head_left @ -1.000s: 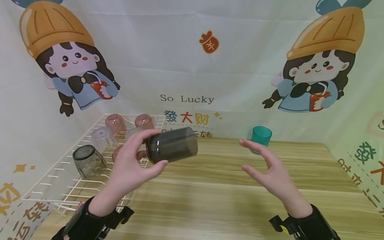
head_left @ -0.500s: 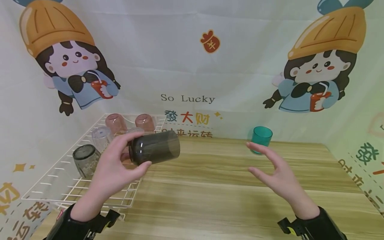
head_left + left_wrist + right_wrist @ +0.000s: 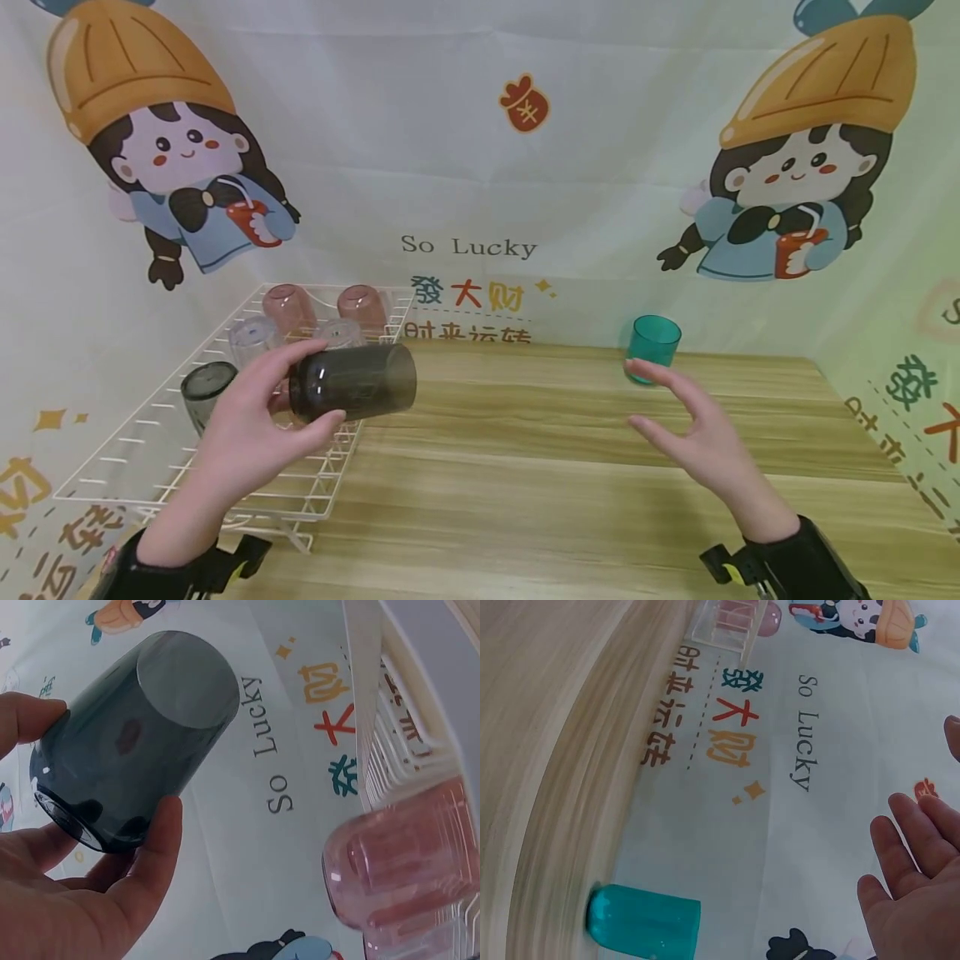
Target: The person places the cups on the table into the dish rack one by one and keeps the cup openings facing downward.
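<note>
My left hand [image 3: 243,429] grips a dark grey see-through cup [image 3: 356,381] round its base end. The cup lies nearly sideways in the air above the right edge of the white wire rack [image 3: 318,492], its open mouth toward the right. In the left wrist view the fingers and thumb curl round the same grey cup [image 3: 142,742]. My right hand [image 3: 701,442] hovers over the table with fingers apart and holds nothing. Behind its fingertips a teal cup [image 3: 655,340] stands upright near the back wall; the right wrist view shows the teal cup [image 3: 645,921] too.
On the rack, several glasses stand upside down: a pink glass [image 3: 288,308], another pink glass [image 3: 362,307], a clear glass [image 3: 255,340] and a dark grey glass [image 3: 204,387]. A printed cloth [image 3: 465,167] hangs behind the wooden table [image 3: 540,500].
My left hand has moved left with the grey cup, bringing it from beside the rack to over its right side. The right hand has shifted slightly to the right.
</note>
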`<state>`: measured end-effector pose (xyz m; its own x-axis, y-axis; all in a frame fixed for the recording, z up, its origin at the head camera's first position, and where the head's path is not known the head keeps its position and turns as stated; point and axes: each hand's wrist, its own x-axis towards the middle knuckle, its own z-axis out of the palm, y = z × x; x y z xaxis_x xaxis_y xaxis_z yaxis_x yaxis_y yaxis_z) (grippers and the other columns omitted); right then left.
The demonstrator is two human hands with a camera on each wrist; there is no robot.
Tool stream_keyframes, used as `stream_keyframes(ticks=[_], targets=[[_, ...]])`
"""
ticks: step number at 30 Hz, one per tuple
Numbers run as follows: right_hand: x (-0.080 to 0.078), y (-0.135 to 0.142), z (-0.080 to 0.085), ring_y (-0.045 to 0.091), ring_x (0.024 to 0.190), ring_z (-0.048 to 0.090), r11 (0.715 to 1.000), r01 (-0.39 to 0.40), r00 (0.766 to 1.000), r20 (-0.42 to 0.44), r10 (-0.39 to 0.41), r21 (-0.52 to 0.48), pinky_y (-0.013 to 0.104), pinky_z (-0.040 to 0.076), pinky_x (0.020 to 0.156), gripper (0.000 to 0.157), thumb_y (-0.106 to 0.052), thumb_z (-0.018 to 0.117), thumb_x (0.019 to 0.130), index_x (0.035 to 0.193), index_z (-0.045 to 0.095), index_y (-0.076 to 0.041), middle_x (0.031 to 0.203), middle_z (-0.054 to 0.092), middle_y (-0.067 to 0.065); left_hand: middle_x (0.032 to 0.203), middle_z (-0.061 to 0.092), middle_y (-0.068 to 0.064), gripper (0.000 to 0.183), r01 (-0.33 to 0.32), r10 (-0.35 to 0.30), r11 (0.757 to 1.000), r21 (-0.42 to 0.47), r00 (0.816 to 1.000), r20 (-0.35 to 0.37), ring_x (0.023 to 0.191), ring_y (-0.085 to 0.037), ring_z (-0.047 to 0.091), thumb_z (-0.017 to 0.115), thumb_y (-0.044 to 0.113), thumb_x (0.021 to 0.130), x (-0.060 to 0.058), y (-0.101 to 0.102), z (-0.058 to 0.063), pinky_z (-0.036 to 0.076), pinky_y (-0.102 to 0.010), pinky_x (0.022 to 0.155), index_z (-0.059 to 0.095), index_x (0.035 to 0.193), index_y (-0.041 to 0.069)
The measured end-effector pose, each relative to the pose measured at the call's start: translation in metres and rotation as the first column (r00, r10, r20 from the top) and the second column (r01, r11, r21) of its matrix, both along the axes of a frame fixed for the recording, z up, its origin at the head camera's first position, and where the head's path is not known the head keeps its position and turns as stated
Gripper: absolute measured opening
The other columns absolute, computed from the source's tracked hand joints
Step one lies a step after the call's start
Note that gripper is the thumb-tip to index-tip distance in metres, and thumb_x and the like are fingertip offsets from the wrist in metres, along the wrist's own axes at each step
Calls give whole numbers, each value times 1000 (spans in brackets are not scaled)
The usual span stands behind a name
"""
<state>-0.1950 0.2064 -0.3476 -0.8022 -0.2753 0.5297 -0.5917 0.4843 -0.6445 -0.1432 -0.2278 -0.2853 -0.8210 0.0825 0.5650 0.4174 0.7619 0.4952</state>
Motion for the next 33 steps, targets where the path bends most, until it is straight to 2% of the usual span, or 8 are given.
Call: stream_keyframes(ticks=[3, 7, 14, 21, 24, 30, 33], targets=[[-3, 4, -3, -8, 124, 39, 1000, 22, 999, 24, -22, 0, 32, 33, 108, 58, -10, 70, 84, 137, 49, -19, 137, 53, 6, 117, 57, -10, 70, -6, 6, 1000, -13, 1000, -14, 96, -1, 44, 83, 11, 66, 2, -8, 0, 48, -8, 67, 55, 130, 13], [-6, 8, -7, -9, 123, 38, 999, 36, 997, 64, -35, -10, 59, 31, 103, 57, -12, 70, 85, 137, 49, -21, 137, 52, 7, 115, 58, -10, 70, -16, 14, 999, -43, 999, -30, 93, 2, 42, 84, 11, 65, 5, -21, 1, 46, -8, 65, 56, 129, 13], [-8, 13, -11, -4, 125, 39, 999, 51, 995, 81, -51, -3, 63, 30, 102, 56, -15, 69, 86, 138, 48, -17, 138, 51, 8, 116, 58, -13, 71, -9, 10, 998, -63, 1000, 18, 93, 4, 41, 84, 10, 65, 11, -45, 6, 44, -7, 66, 56, 130, 15], [-8, 14, -13, 10, 127, 41, 998, 62, 994, 88, -62, 1, 63, 31, 101, 55, -15, 70, 86, 137, 49, -17, 138, 51, 10, 119, 55, -13, 75, -3, 8, 996, -90, 998, 58, 95, 5, 40, 84, 11, 66, 18, -66, 8, 41, -4, 67, 53, 134, 19], [-9, 15, -15, 15, 128, 42, 998, 70, 993, 98, -70, 4, 63, 31, 101, 55, -16, 70, 86, 137, 49, -16, 138, 51, 10, 118, 55, -14, 74, -9, 17, 995, -104, 997, 76, 95, 6, 40, 84, 12, 67, 20, -73, 8, 42, -2, 68, 53, 134, 18], [-11, 16, -18, 35, 128, 41, 996, 86, 990, 109, -88, 25, 63, 31, 101, 55, -17, 69, 86, 137, 49, -14, 138, 51, 12, 116, 53, -13, 73, -17, 30, 992, -129, 994, 102, 95, 8, 38, 84, 13, 68, 22, -87, 4, 41, -1, 67, 53, 133, 17], [-12, 16, -19, 37, 128, 40, 996, 87, 989, 118, -90, 31, 64, 31, 101, 56, -17, 69, 86, 137, 48, -13, 139, 50, 13, 118, 53, -15, 73, -28, 45, 990, -136, 991, 127, 94, 9, 37, 84, 14, 68, 24, -95, 3, 41, -2, 66, 52, 134, 16]])
